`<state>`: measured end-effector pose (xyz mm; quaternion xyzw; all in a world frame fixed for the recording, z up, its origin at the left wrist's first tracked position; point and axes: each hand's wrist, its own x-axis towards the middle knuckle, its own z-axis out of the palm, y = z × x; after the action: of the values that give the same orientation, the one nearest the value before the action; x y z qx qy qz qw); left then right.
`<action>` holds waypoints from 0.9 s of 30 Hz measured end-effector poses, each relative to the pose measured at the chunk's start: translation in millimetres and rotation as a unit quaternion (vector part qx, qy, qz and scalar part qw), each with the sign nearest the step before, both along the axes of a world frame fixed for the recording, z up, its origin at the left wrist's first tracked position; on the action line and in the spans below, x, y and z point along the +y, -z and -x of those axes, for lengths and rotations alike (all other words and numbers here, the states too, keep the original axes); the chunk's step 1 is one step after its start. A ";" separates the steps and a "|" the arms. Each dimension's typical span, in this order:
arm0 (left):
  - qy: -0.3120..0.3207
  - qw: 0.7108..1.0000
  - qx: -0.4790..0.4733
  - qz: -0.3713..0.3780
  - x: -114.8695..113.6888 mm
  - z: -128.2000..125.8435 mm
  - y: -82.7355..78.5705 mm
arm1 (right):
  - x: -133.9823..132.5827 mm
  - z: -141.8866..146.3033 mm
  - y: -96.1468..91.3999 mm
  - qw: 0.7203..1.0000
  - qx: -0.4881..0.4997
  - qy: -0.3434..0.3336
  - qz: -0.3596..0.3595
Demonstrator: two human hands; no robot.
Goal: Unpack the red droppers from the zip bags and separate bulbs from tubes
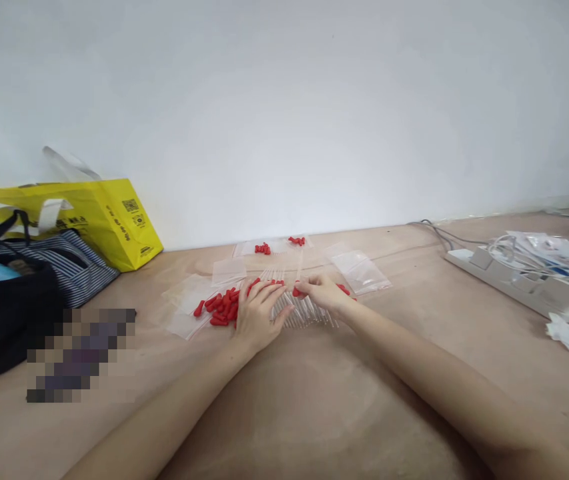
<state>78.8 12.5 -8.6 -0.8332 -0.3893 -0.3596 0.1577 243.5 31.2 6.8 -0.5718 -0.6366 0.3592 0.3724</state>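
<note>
Red caps [221, 308] lay heaped beside clear tubes [309, 310] on the bench [314, 400]; the left hand [257, 313] rested flat, fingers spread, while the right hand [321, 291] pinched one cap [297, 292].

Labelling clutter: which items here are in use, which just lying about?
In use: left hand, right hand, clear tubes, red caps, small zip bags.
Lying about: yellow bag, striped bag, power strip, cables.
</note>
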 end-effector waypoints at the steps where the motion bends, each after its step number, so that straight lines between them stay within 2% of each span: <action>1: -0.012 1.000 -0.014 0.008 -0.6 -6.0 -1.1 | -3.4 7.0 0.6 0.998 0.053 -0.032 -0.001; 4: -0.054 0.998 -0.039 0.024 -2.1 -13.7 -2.7 | -9.3 15.8 4.0 0.988 0.135 -0.072 -0.015; 6: -0.069 0.997 -0.032 0.021 -2.2 -10.6 -2.8 | -12.1 11.4 6.6 0.994 0.082 -0.042 -0.055; 8: -0.065 0.998 -0.018 0.007 -1.3 -3.0 -2.4 | -16.1 1.0 9.4 0.989 -0.025 0.029 -0.143; 10: -0.047 0.999 -0.005 -0.020 0.0 6.1 -1.7 | -21.1 -11.8 12.7 0.949 -0.141 0.111 -0.260; 12: -0.023 0.998 0.013 -0.052 1.4 14.2 -0.7 | -25.7 -22.4 17.0 0.890 -0.237 0.136 -0.364; 15: 0.003 0.995 0.042 -0.095 2.0 21.0 0.6 | -28.3 -28.0 24.8 0.819 -0.345 0.053 -0.456; 18: 0.013 0.992 0.051 -0.117 0.5 21.0 1.3 | -26.5 -22.2 32.8 0.777 -0.388 -0.018 -0.495; 20: 0.024 0.991 0.053 -0.119 -1.2 19.0 1.6 | -24.9 -16.6 37.6 0.772 -0.380 -0.029 -0.510; 27: 0.060 0.991 0.069 -0.100 -3.5 15.4 3.5 | -26.1 -12.0 46.6 0.788 -0.323 -0.025 -0.523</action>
<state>63.5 9.0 -12.1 -0.8579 -0.2891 -0.3469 0.2452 255.4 5.0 -39.8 -0.3559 -0.8245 -0.2248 0.3782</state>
